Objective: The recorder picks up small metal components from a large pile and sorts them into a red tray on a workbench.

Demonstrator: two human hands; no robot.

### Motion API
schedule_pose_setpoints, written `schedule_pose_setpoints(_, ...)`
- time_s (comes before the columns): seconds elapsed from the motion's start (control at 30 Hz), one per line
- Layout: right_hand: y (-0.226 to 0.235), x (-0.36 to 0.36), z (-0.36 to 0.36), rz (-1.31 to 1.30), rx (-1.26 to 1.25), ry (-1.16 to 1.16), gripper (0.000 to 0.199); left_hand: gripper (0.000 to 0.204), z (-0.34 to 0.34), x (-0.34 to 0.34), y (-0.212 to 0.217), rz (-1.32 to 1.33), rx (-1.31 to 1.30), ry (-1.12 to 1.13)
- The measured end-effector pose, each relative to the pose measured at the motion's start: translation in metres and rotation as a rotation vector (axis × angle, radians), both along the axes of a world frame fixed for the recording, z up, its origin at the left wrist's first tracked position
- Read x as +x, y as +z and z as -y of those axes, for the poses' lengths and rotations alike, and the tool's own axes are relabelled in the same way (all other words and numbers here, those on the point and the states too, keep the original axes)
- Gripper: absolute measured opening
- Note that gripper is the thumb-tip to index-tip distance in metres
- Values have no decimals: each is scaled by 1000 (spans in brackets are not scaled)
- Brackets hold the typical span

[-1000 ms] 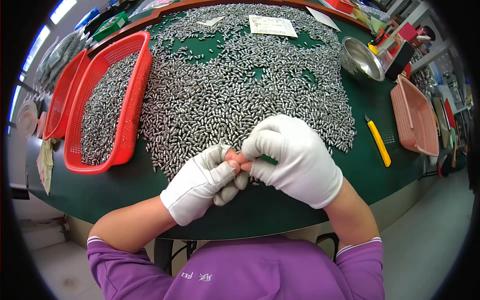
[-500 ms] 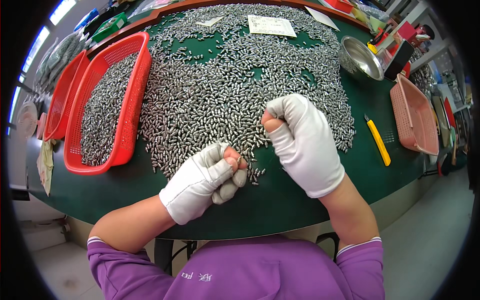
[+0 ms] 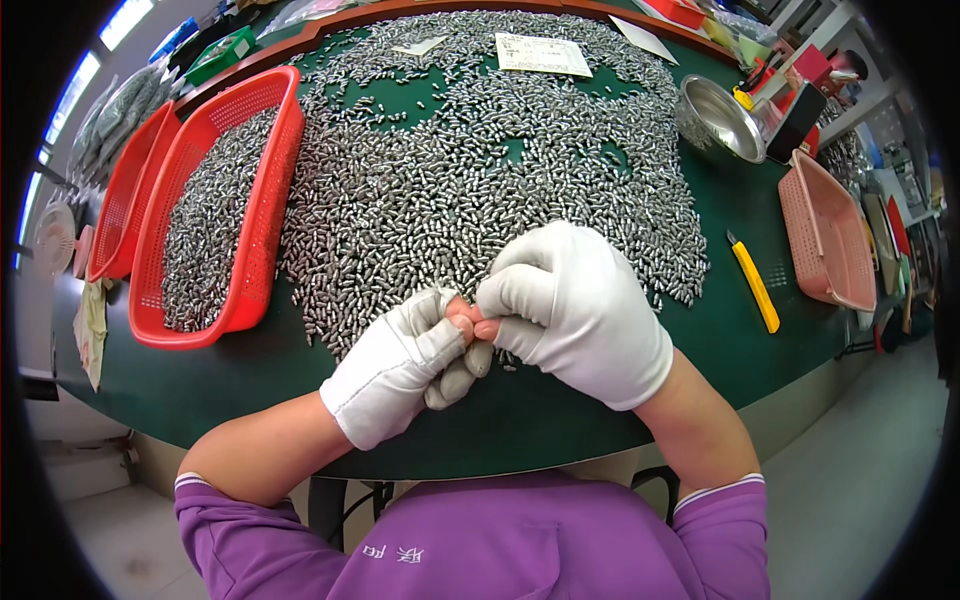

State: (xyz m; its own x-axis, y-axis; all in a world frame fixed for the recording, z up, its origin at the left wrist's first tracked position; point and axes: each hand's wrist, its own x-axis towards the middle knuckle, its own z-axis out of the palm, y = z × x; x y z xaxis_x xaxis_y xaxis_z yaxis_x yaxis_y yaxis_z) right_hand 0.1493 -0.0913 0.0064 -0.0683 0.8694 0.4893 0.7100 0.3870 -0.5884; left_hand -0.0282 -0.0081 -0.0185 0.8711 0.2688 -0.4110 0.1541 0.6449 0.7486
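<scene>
My left hand, in a white glove with bare thumb and index tips, is closed in a pinch near the table's front edge. Half a second ago a small metal part showed between these fingertips. My right hand, gloved the same way, meets it from the right, thumb and index pinched against the left fingertips. Whatever sits between the touching tips is hidden now. Beyond both hands spreads a wide layer of small, silvery, bullet-shaped metal parts on the green tabletop.
A red perforated basket full of such parts stands left, beside another red basket. To the right lie a yellow utility knife, a steel bowl and a pink basket. A paper label rests on the far parts.
My right hand has moved left and toward me from the edge of the parts, and its fingertips now touch the left ones. The left hand has stayed nearly still.
</scene>
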Motion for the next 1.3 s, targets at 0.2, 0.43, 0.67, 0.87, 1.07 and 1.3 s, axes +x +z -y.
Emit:
schedule_pose_setpoints(0.2,0,-5,3,190,29,-72,10,22,-1,-1,1,41,-23,-50)
schedule_pose_setpoints(0.43,-7,7,-1,11,152,-325,13,20,0,1,2,75,-25,-10)
schedule_pose_setpoints(0.67,4,2,-7,236,172,13,8,19,-2,2,-3,207,-116,6)
schedule_pose_setpoints(0.87,12,18,2,370,238,-144,18,16,-1,1,2,169,-199,61)
schedule_pose_setpoints(1.07,5,12,-4,238,227,-31,20,16,-1,1,3,182,-218,52)
schedule_pose_setpoints(1.3,6,16,5,222,111,-421,16,14,0,2,4,171,-207,68)
